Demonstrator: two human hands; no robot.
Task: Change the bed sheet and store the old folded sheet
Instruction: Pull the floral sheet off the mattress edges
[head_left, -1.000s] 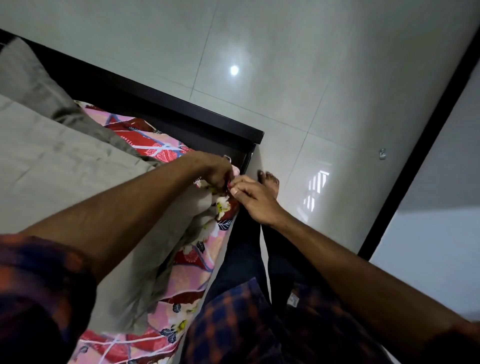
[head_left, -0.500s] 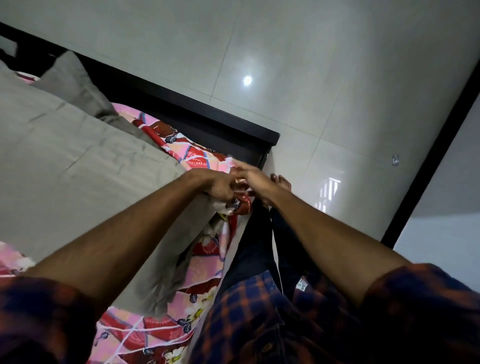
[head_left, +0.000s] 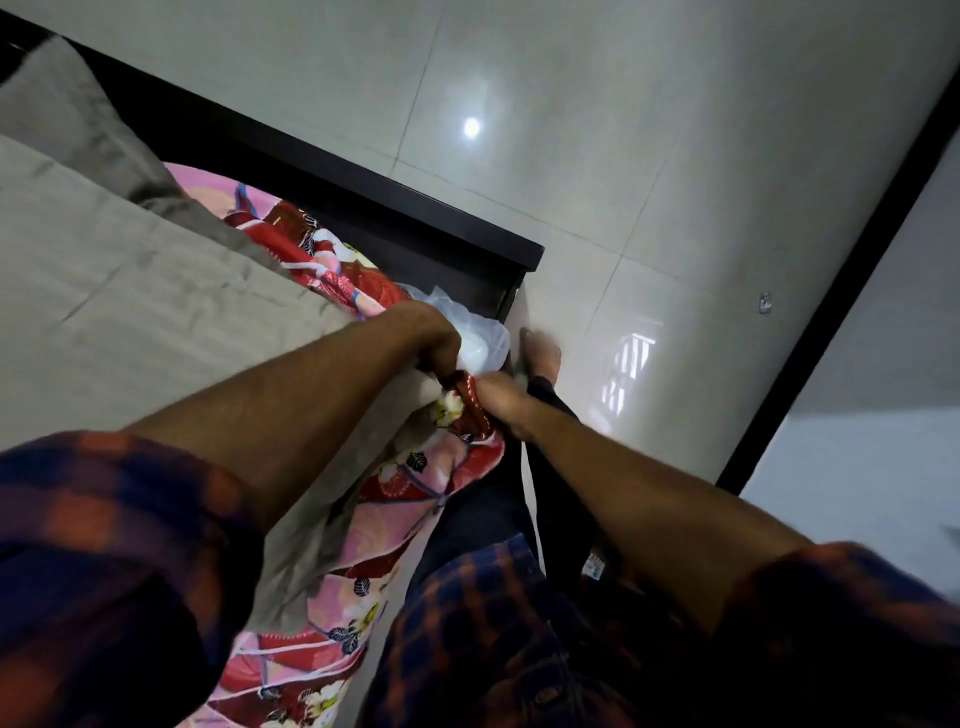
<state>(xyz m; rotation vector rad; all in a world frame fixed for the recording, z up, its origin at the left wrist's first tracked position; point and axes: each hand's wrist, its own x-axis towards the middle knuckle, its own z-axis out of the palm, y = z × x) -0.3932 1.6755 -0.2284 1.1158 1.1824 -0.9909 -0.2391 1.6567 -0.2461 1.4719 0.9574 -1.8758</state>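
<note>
While both hands work the bed's near corner, left hand (head_left: 435, 340) is fisted on the bunched floral sheet (head_left: 415, 499) and right hand (head_left: 501, 402) pinches its red hem. Corner is off, plastic-covered mattress (head_left: 480, 338) bare there. Grey sheet (head_left: 130, 291) lies loose over the rest, untucked. Likely early to mid: swap unfinished, nothing folded or stored in view. Dark bed frame (head_left: 415, 223) beyond, then tiled floor (head_left: 675, 156).

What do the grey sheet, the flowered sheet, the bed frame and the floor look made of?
The grey sheet: woven cloth, likely cotton, matt; it creases softly. The flowered sheet: printed fabric, thin, bunching at the corner. The bed frame: probably dark wood or laminate, smooth, straight-edged. The floor: glossy tiles, ceramic perhaps; grout lines and mirrored lights show.
</note>
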